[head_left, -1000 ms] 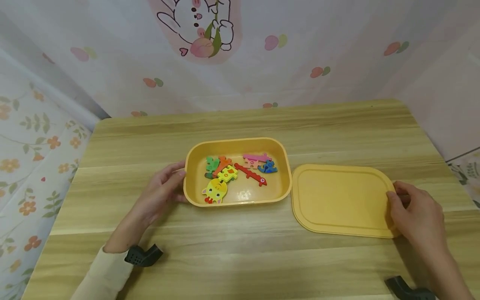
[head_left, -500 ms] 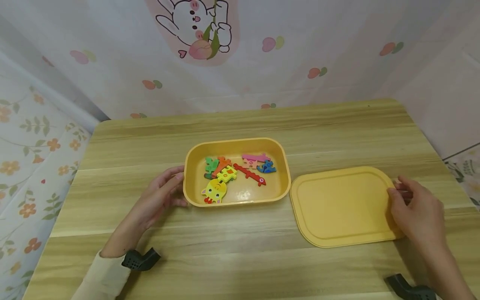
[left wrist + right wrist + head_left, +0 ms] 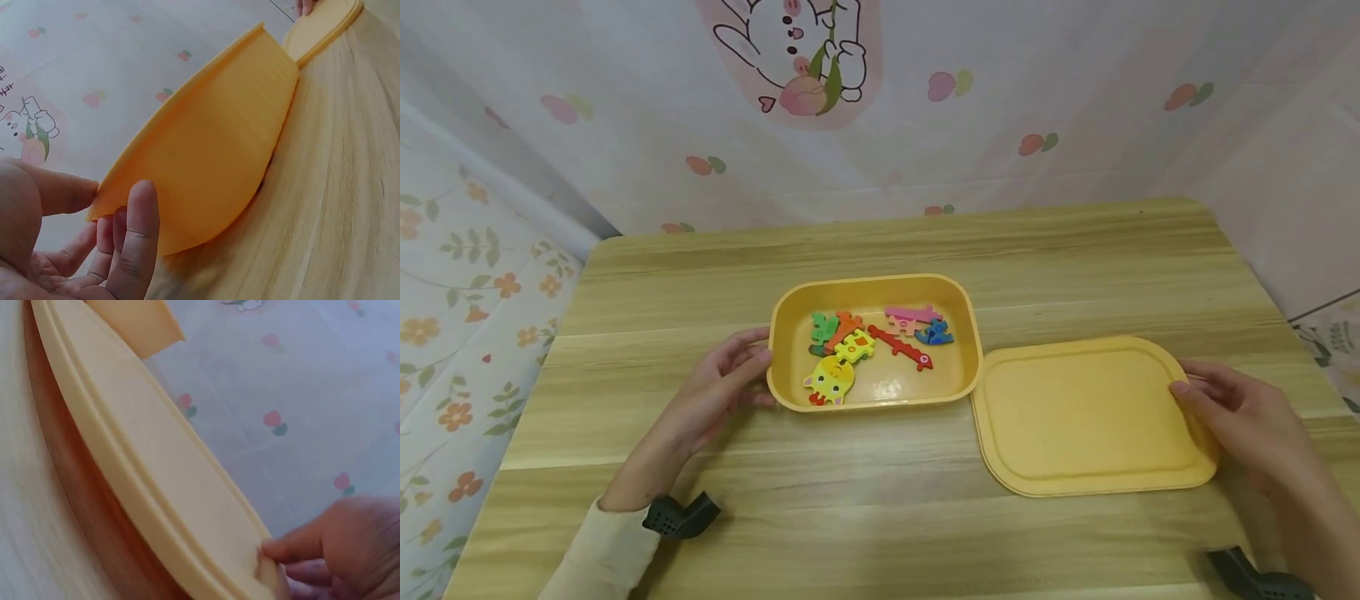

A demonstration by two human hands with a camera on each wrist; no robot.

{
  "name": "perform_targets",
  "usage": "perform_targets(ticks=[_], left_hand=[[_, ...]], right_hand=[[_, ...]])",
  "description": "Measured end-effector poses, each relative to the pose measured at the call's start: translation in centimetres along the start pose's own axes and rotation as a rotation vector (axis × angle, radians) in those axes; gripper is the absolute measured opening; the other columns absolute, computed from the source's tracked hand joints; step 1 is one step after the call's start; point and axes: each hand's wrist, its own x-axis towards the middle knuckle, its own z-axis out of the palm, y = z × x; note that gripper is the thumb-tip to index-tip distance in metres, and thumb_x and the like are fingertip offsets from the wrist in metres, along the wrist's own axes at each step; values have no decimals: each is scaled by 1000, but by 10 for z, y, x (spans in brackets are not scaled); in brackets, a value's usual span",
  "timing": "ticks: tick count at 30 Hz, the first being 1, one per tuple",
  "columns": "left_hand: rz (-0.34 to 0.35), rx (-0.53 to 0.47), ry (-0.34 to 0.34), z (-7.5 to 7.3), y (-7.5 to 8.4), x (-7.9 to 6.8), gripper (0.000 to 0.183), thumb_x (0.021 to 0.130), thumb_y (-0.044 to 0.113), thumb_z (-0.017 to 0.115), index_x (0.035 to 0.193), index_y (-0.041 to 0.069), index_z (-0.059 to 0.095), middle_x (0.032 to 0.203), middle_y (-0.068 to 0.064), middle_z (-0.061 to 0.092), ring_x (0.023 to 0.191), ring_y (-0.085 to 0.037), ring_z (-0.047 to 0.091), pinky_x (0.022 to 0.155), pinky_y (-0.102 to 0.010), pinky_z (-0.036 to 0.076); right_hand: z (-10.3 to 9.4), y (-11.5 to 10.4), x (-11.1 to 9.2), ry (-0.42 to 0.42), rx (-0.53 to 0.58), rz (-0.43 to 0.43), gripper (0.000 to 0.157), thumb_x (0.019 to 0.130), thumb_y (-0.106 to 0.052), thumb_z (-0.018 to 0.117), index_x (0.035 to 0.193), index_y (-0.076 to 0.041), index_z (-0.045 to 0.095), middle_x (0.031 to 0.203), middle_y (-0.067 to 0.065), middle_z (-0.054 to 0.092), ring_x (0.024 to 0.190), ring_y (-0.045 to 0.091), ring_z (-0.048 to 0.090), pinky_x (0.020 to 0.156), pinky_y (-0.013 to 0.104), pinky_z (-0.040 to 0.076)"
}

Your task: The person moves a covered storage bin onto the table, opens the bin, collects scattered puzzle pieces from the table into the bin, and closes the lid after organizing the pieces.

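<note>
My left hand (image 3: 722,383) holds the left end of a yellow plastic box (image 3: 872,407), thumb at the rim and fingers under it, as the left wrist view shows on the box's outer wall (image 3: 206,144). Inside lie colourful puzzle pieces: a yellow animal head (image 3: 831,382), a red strip (image 3: 901,347), a blue piece (image 3: 936,332), plus green, orange and pink ones. Right of the box, a matching yellow lid (image 3: 1090,417) is pinched at its right edge by my right hand (image 3: 1247,417). In the right wrist view, a dark shadow shows below the lid's edge.
Both things are on a wood-grain table (image 3: 820,517). Behind it hangs a pale curtain (image 3: 895,133) with a rabbit and fruit prints; flowered cloth (image 3: 467,358) covers the left side. Dark camera mounts (image 3: 681,517) sit at the wrists.
The lid has turned, its left end coming nearer the front edge, and has slid a little left against the box's right side. My right wrist has swung outward; the left hand and box stay put.
</note>
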Motion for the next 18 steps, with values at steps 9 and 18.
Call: perform_targets(ticks=[9,18], left_hand=[[19,-41,-15,-4,0,1,58,109,16,59,159,-1,33,127,3,66,98,-9,71,79,-24,65],[32,-37,-31,-4,3,5,57,109,13,58,158,-5,33,125,4,66,107,-7,69,88,-22,63]], right_hand=[[-2,1,4,-118,171,-27,31,110,-21,58,133,-40,56,104,-33,70,82,2,75,63,26,64],[-9,-3,5,-212,314,-19,35,112,-17,52,135,-43,56,106,-20,76,81,16,78,62,38,66]])
